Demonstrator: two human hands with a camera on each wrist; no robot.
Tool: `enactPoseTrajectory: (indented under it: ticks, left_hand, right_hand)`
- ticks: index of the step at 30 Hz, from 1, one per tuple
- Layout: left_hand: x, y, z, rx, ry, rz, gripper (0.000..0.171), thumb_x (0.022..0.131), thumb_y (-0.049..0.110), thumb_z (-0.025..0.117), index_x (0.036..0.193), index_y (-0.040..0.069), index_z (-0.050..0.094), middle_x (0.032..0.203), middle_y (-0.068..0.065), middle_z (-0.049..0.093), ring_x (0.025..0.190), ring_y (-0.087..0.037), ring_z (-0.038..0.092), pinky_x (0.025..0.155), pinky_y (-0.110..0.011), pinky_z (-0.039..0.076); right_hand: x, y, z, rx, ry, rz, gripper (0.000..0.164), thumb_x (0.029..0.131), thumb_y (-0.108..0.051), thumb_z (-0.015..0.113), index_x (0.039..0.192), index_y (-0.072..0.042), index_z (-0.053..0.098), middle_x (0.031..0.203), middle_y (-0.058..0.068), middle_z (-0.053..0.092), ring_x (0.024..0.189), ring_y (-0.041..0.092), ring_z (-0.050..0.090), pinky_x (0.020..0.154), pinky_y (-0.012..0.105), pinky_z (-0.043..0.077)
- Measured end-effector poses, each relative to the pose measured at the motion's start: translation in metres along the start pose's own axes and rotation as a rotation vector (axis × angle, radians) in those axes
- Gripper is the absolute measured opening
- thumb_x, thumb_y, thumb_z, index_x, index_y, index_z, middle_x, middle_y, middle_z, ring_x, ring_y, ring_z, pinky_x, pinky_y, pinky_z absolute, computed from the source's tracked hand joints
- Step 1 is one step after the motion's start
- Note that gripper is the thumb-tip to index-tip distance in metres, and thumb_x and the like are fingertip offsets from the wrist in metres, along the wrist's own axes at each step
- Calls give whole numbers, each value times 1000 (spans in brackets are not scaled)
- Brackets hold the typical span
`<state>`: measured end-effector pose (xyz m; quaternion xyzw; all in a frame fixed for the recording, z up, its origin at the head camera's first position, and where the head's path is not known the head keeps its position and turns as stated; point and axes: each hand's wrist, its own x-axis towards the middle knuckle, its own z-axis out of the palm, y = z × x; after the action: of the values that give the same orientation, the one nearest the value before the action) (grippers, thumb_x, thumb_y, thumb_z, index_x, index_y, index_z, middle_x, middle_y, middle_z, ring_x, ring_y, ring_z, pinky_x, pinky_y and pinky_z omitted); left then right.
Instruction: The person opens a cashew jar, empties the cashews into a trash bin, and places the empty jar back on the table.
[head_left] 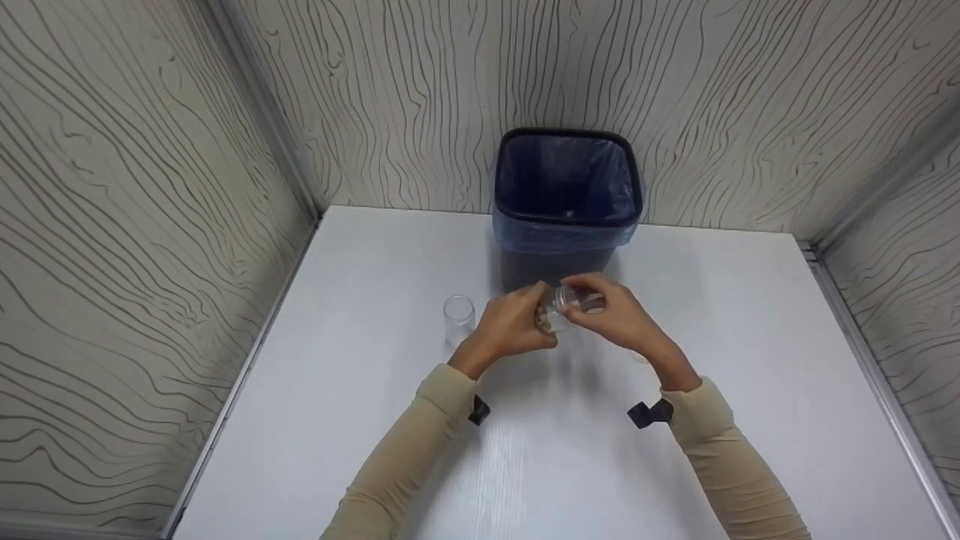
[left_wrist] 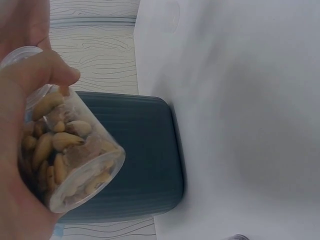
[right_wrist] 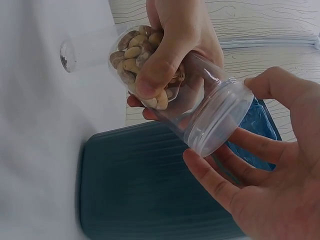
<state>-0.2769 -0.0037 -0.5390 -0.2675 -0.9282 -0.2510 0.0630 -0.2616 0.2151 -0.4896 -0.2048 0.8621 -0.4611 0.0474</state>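
My left hand (head_left: 511,322) grips a clear plastic jar (left_wrist: 75,145), its fingers and thumb wrapped round the body. Nuts (right_wrist: 134,57), some of them curved like cashews, fill its bottom end; the part near the lid is see-through. The jar is tilted on its side above the table, bottom toward the left. On its right end sits a clear screw lid (right_wrist: 220,117). My right hand (head_left: 616,311) pinches this lid by its rim, thumb on one side and fingertips on the other. A second clear jar (head_left: 459,319) stands upright on the table, left of my left hand.
A dark bin (head_left: 556,262) with a blue liner (head_left: 562,236) stands just beyond my hands, at the back of the white table (head_left: 360,337). A clear round lid (left_wrist: 171,17) lies on the table to the right. Wood-patterned walls (head_left: 405,112) enclose the table's back and sides.
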Motion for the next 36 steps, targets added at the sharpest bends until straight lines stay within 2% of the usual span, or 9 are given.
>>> enactPoseTrajectory:
  ticks: [9,20,26,36]
  left_hand:
    - [1,0,-2,-2,-3,-1,59,74,36,87,123,16,61,95,3,67,75,-11,60,66,-33,54]
    - [-1,0,-2,-18,-25,-13,66,75,36,88,131,13,60,105,-1,72,82,-15,66,72,-38,58]
    - [-1,1,-2,-13,-40,-29,71,75,37,89,134,11,59,113,-4,74,89,-18,70,78,-40,61]
    - [-1,0,0,0,-26,-19,62,75,38,87,126,14,60,98,2,68,78,-13,61,71,-37,57]
  right_hand:
    - [-1,0,-1,11,-18,-54,52,97,-18,78,143,-2,62,139,16,64,123,35,64,110,58,51]
    - [-3,4,-4,61,-65,-105,53,95,-12,80,145,-8,62,143,13,60,129,33,62,114,59,47]
    - [-2,5,-4,80,-69,-119,53,94,-5,78,144,-6,61,144,15,59,131,35,60,115,61,45]
    - [-4,5,-3,70,-68,-116,54,94,-6,78,145,-6,61,145,16,58,133,37,59,117,61,44]
